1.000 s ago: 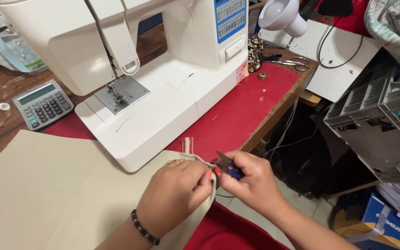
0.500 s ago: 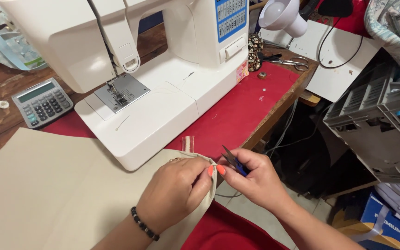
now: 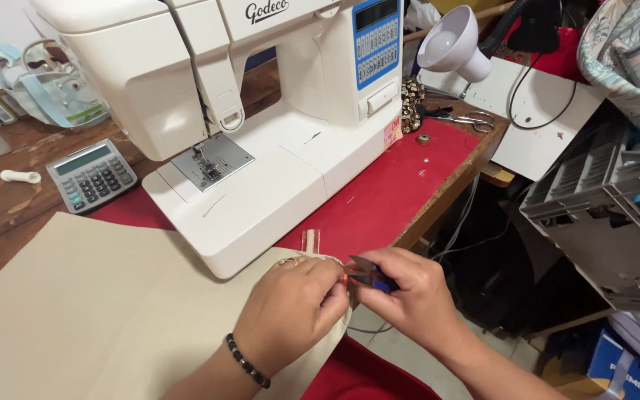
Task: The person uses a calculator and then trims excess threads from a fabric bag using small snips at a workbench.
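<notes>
My left hand pinches the corner of a large beige cloth that lies on the table in front of a white sewing machine. My right hand grips small thread snips with a blue handle, their blades pointing at the cloth corner between the two hands. The hands touch at the fingertips, near the table's front edge. A dark bead bracelet is on my left wrist.
A grey calculator lies left of the machine on the wooden table. A red mat covers the right part. Scissors and a white lamp stand at the back right. Grey crates stand to the right.
Both hands have stayed together at the cloth corner; the snips have shifted slightly toward the cloth. The view has moved a little.
</notes>
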